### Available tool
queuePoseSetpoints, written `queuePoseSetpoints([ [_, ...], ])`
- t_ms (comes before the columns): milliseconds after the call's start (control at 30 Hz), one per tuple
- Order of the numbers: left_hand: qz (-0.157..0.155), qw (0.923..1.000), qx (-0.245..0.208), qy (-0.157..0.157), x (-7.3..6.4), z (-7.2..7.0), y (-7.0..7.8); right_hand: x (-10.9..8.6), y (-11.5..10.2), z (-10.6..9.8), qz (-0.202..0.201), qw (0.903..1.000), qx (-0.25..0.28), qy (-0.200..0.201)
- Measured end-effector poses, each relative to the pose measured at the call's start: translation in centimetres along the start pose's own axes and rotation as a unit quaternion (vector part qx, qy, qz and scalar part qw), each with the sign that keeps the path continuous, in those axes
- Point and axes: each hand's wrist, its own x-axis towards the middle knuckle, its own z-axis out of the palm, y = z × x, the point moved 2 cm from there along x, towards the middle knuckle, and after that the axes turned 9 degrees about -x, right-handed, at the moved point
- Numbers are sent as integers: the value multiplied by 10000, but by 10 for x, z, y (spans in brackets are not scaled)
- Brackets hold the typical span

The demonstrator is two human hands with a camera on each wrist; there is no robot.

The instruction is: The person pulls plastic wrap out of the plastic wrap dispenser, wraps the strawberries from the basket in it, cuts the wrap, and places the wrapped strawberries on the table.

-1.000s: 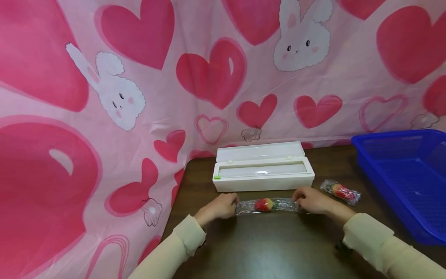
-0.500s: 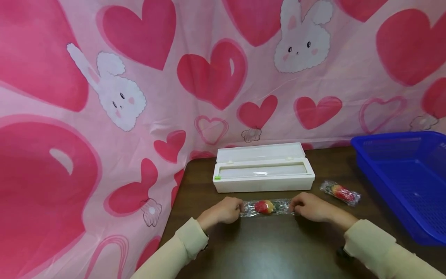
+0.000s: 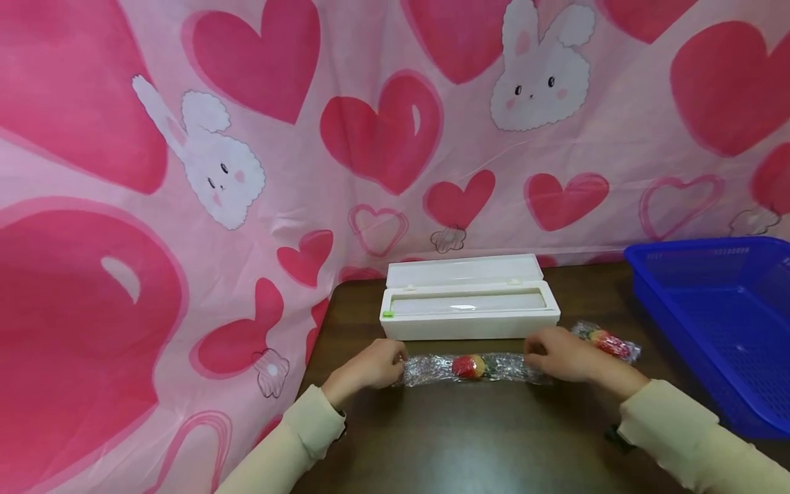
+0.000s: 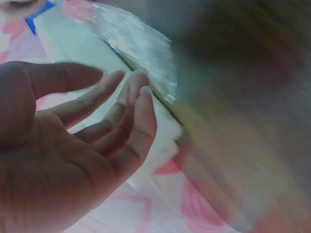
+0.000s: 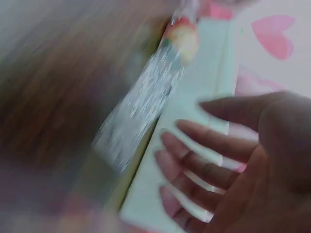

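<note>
A red-and-yellow fruit-like piece [image 3: 468, 366] with a bit of green lies on the dark table, wrapped in a long strip of clear plastic film [image 3: 426, 369]. At the strip's left end is my left hand [image 3: 373, 363], its thumb apart from loosely bent fingers and nothing between them in the left wrist view. My right hand [image 3: 564, 353] is at the other end. The right wrist view shows its fingers [image 5: 194, 133] spread and relaxed, beside the film [image 5: 141, 107] with a gap between. Both wrist views are blurred.
Just behind the strip stands a long white box [image 3: 469, 328] with its lid [image 3: 463, 272] raised. A second film-wrapped red-and-yellow piece [image 3: 611, 343] lies behind my right hand, near a blue plastic basket [image 3: 691, 343]. A pink heart-print cloth [image 3: 382, 233] hangs along the back and left.
My hands briefly came closer together at the ends of the film, then moved apart and let go of it. The film strip now lies spread longer on both sides of the piece.
</note>
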Motion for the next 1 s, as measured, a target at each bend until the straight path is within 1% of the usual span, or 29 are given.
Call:
queuePoseSetpoints([
  [100,219,9995,223,-48,13,6,13,17,-22,8,-385,9977,-534,168],
  [167,226,9990,351,-138,21,12,23,29,-35,16,-649,9930,-954,257],
  [233,135,9990,365,-229,30,19,31,40,-43,25,-819,9887,-1227,260],
  [300,45,9990,348,-292,37,24,37,48,-48,33,-883,9861,-1390,219],
  [367,-13,9989,305,-352,42,28,41,52,-49,39,-794,9872,-1380,118],
  [433,-51,9990,203,-397,45,30,43,53,-48,42,-692,9887,-1332,53],
  [500,-88,9991,53,-417,46,31,45,52,-47,42,-670,9888,-1328,103],
  [600,-231,9989,-158,-387,46,28,46,48,-47,38,-831,9856,-1427,359],
  [733,-432,9985,-103,-309,47,24,47,43,-52,31,-1011,9797,-1582,703],
  [800,-466,9984,-99,-299,47,24,47,40,-53,28,-1054,9777,-1624,808],
  [900,-400,9986,-239,-254,46,24,45,34,-55,26,-1083,9770,-1597,903],
  [1000,-132,9987,-467,-161,45,23,43,28,-54,24,-1098,9782,-1444,1010],
])
